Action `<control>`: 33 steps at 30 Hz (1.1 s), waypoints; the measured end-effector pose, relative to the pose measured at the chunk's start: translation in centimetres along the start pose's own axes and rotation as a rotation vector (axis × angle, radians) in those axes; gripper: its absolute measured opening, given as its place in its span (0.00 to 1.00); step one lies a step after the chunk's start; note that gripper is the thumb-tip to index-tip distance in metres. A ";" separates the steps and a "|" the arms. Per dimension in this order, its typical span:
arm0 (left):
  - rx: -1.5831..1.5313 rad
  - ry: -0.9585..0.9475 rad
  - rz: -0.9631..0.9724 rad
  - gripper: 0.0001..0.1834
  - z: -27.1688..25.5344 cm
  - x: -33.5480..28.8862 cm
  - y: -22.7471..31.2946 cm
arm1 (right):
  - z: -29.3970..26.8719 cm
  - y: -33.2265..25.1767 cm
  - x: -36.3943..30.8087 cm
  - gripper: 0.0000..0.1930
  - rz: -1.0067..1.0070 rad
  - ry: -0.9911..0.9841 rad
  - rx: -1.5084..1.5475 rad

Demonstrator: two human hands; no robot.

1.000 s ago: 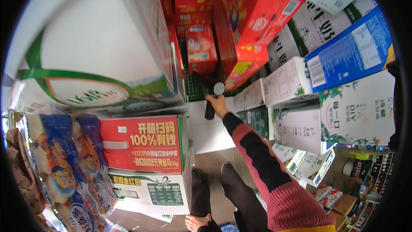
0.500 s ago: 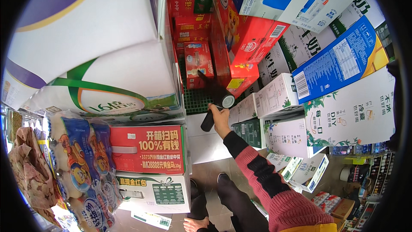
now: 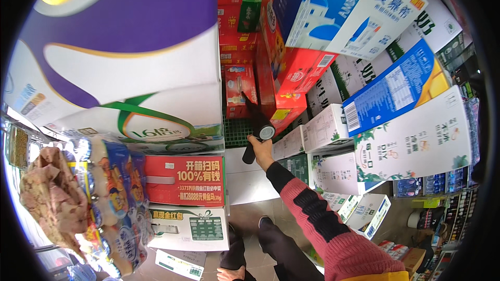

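My right hand (image 3: pixel 262 152) is wrapped round the handle of a black pistol-shaped blower (image 3: pixel 259 120). A round silver disc marks its near end, and its thin nozzle points away, down at a red carton (image 3: pixel 241 84) in the gap between stacked boxes. Nozzle and carton look very close; I cannot tell if they touch. Beneath that carton shows a green grid base (image 3: pixel 237 134). At the lower edge, by my dark trouser leg, lies my left hand (image 3: pixel 230 273), partly cut off, its fingers too unclear to read.
Big white and purple cartons (image 3: pixel 140 15) wall in the left side. Below them sit a red box (image 3: pixel 185 181) and shrink-wrapped bottles (image 3: pixel 122 192). Red and white drink cartons (image 3: pixel 307 67) crowd the right, with a blue box (image 3: pixel 390 91) leaning on top. My feet stand on grey tiles (image 3: pixel 247 213).
The view has shifted, bringing more of the purple carton in at upper left. My right hand still grips the blower, its nozzle still over the red carton.
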State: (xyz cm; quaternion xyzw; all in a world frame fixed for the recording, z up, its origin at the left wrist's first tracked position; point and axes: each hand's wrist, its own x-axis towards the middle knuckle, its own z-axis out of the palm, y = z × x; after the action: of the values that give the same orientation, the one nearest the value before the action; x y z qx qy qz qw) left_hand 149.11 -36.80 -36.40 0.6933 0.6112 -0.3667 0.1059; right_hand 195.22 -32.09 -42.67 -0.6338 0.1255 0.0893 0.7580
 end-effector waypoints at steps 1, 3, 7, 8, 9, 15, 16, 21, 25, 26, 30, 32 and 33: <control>-0.008 -0.013 0.010 0.50 -0.2 0.1 -0.4 | 0.3 -0.9 -0.1 0.15 -0.082 0.013 -0.032; -0.033 -0.043 0.034 0.49 -0.4 0.0 -1.5 | 1.4 -2.9 0.3 0.13 -0.182 0.026 -0.047; -0.099 -0.126 0.113 0.46 0.4 0.1 -3.9 | 6.0 -8.6 3.8 0.28 -0.474 0.197 -0.175; -0.123 -0.154 0.137 0.46 0.7 0.4 -4.6 | 7.1 -10.4 4.3 0.29 -0.556 0.209 -0.224; -0.145 -0.179 0.164 0.45 1.2 0.6 -5.3 | 8.1 -12.4 4.8 0.31 -0.514 0.255 -0.284; -0.301 -0.375 0.295 0.43 5.5 1.6 -10.3 | 12.3 -22.8 6.3 0.26 -0.550 -0.038 -0.183; -0.329 -0.411 0.309 0.42 6.3 1.7 -11.5 | 12.3 -23.5 6.2 0.25 -0.483 -0.145 -0.188; -0.400 -0.521 0.332 0.40 8.1 1.1 -16.5 | 10.1 -22.4 3.1 0.25 -0.338 -0.423 -0.176; -0.368 -0.573 0.251 0.46 7.1 0.1 -16.1 | 6.4 -19.0 -0.7 0.25 -0.157 -0.241 -0.323; -0.339 -0.508 0.242 0.44 6.6 -0.6 -16.3 | 5.1 -17.7 -1.7 0.26 -0.104 -0.186 -0.404; -0.306 -0.319 0.288 0.36 4.7 -3.1 -16.2 | 1.5 -12.6 -4.2 0.30 0.007 -0.061 -0.469; -0.322 -0.302 0.303 0.32 4.2 -3.8 -16.1 | 0.8 -11.4 -4.3 0.29 0.014 -0.047 -0.451; -0.320 -0.308 0.315 0.32 4.0 -4.0 -16.2 | 0.7 -11.2 -4.4 0.28 0.074 0.010 -0.499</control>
State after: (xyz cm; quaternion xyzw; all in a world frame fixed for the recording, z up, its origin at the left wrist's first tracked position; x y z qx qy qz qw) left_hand 132.67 -38.49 -31.77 0.6904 0.5228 -0.3457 0.3613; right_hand 194.39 -33.29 -30.69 -0.7968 0.1263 0.1422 0.5735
